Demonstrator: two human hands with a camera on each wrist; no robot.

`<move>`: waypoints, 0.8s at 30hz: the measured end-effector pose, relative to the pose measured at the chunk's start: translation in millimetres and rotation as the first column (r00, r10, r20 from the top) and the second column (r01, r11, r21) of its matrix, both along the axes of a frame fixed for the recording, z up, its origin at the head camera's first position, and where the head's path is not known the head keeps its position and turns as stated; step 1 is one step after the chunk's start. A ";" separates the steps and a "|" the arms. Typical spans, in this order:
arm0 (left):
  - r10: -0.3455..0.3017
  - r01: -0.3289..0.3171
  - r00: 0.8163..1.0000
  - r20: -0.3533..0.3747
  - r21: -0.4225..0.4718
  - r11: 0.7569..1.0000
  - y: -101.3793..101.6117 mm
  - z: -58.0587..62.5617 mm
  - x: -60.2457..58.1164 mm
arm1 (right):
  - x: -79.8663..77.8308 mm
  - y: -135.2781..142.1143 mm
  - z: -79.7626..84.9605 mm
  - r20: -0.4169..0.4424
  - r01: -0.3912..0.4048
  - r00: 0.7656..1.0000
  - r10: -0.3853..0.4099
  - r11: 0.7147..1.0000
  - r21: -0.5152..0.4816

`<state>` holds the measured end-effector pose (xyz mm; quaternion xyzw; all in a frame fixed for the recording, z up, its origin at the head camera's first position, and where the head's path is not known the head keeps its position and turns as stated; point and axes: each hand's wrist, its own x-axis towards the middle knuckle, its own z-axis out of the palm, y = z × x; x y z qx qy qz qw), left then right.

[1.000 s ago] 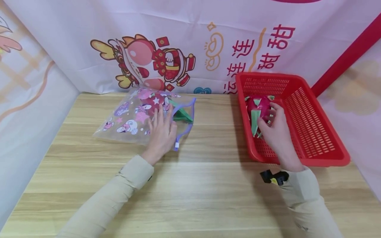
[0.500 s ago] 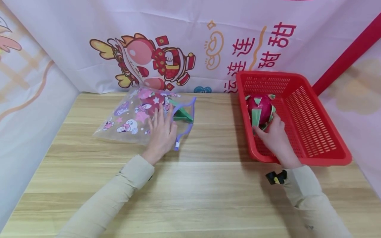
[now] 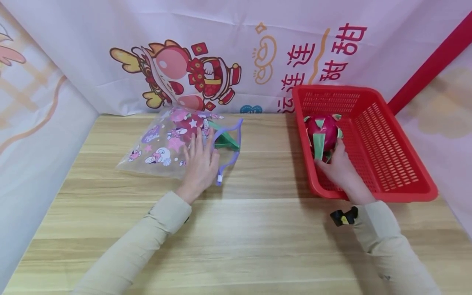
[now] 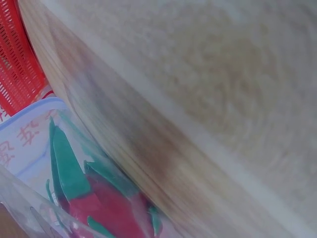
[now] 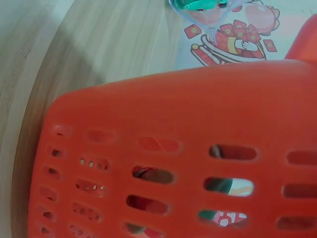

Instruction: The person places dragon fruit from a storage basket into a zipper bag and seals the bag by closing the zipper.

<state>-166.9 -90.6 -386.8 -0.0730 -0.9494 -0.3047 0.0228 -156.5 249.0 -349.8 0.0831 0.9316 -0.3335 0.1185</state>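
Note:
A clear zip bag (image 3: 158, 153) with pink and purple cartoon prints lies on the table, its purple-edged mouth facing right. Through it shows a toy dragon fruit, its green leaves (image 3: 225, 141) at the mouth; the left wrist view shows its red body (image 4: 111, 210). My left hand (image 3: 200, 166) rests on the bag with fingers extended. Inside the red basket (image 3: 400, 149), another dragon fruit (image 3: 322, 129) sits against the left wall. My right hand (image 3: 343, 168) holds its near lower side, thumb at a green leaf; the other fingertips are mostly hidden.
The slotted basket wall (image 5: 188, 114) fills much of the right wrist view. Bare wooden table (image 3: 258, 233) lies between bag and basket and in front of them. A printed white cloth (image 3: 221, 24) hangs behind the table.
My right hand has shifted from the dragon fruit's right side to its near lower side. My left hand stays on the bag.

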 end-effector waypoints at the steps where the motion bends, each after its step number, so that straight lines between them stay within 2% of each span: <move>1: 0.001 -0.001 1.000 0.002 0.001 1.000 -0.1 0.1 0.1 | -0.3 0.2 -0.1 -0.002 -0.004 1.000 0.004 1.000 -0.007; 9: 0.003 -0.003 1.000 0.007 0.005 1.000 -0.8 1.1 0.9 | 0.5 2.5 2.0 0.028 -0.004 1.000 0.004 1.000 -0.004; 17: 0.004 -0.004 1.000 0.007 0.011 1.000 -1.0 1.1 0.6 | 2.3 15.8 2.9 0.005 0.011 1.000 -0.011 1.000 0.000; 22: 0.000 0.000 1.000 -0.001 0.009 1.000 0.2 -1.4 -1.2 | 0.6 24.6 1.1 0.061 0.048 0.997 -0.047 0.999 -0.018; 24: 0.000 0.000 1.000 0.000 0.005 1.000 0.5 -2.1 -2.2 | -0.5 24.3 -0.8 0.055 0.063 0.997 -0.062 0.998 -0.031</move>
